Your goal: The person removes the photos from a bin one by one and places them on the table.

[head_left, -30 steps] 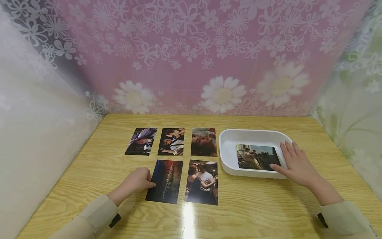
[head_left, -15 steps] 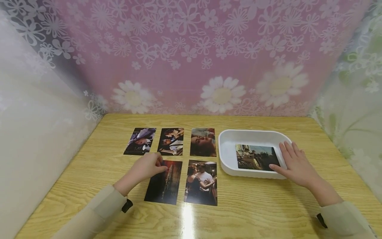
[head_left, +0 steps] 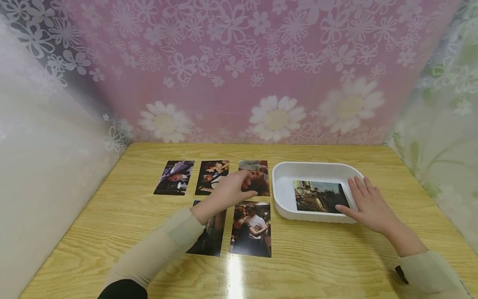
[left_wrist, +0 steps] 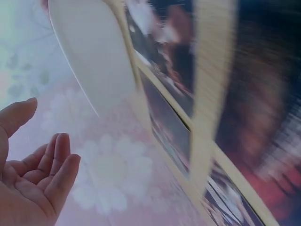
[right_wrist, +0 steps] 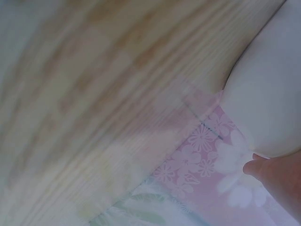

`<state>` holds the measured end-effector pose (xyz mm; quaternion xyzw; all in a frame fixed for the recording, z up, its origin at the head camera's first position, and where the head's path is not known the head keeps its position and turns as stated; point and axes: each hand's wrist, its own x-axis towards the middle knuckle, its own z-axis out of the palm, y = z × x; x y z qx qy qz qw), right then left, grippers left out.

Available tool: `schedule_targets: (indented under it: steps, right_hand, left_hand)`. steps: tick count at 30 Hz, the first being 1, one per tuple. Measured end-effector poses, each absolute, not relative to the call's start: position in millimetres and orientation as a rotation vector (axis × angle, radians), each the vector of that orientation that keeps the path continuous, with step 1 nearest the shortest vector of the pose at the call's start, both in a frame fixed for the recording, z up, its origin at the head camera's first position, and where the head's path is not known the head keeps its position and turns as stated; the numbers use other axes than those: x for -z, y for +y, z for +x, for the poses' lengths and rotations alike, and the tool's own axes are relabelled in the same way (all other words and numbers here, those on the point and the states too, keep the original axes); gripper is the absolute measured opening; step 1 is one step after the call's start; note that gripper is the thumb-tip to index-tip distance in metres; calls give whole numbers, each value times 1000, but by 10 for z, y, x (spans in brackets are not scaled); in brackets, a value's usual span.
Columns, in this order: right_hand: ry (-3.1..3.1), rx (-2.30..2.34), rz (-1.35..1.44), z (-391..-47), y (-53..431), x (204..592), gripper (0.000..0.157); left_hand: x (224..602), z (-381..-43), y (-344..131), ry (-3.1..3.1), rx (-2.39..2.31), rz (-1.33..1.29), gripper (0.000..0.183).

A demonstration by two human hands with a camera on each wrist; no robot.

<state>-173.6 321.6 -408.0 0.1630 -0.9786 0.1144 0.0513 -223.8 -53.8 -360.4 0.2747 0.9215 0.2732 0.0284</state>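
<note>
My left hand (head_left: pixel 228 189) is held over the photo cards with nothing in its fingers; in the left wrist view its thumb and fingers (left_wrist: pixel 61 181) are apart. Behind its fingertips is a photo of a reclining face (head_left: pixel 262 185). A photo of a dancing couple (head_left: pixel 251 232) lies just in front, and my forearm partly covers a dark photo (head_left: pixel 210 238). My right hand (head_left: pixel 373 209) rests spread on the right rim of a white plastic tray (head_left: pixel 285 187), thumb over the corner of a photo of seated figures (head_left: pixel 319 196) inside it.
Two more photos lie at the back left of the wooden table (head_left: pixel 112 216): one with a striped purple hat (head_left: pixel 174 178) and one of a couple (head_left: pixel 209 172). A pink flowered backdrop (head_left: pixel 231 83) rises behind the table, with pale panels at both sides.
My left hand has left the dark photo at the lower left and moved right and away from me, towards the back-row photo beside the tray. The right hand stays on the tray.
</note>
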Motion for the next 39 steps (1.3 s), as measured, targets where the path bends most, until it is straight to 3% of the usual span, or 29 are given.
schedule_targets:
  steps: [10,22,34,39]
  right_hand:
    - [-2981,-357,496,-1735,3212,4073,89]
    - [-2989,-356,477,-1734,3200,4064,90]
    - [-2994,-351,480,-1751,3206,4073,89]
    - [-2991,-360,486,-1750,3217,4070,88]
  left_hand:
    - [3585,-2342,165,2794,-872,970,49]
    - [3861,-2479,719,2592,-1238,1009,55]
    - [3990,-2528,996,2714,-909,959,63]
    - [4023,-2519,1080,2785,-588,967,75]
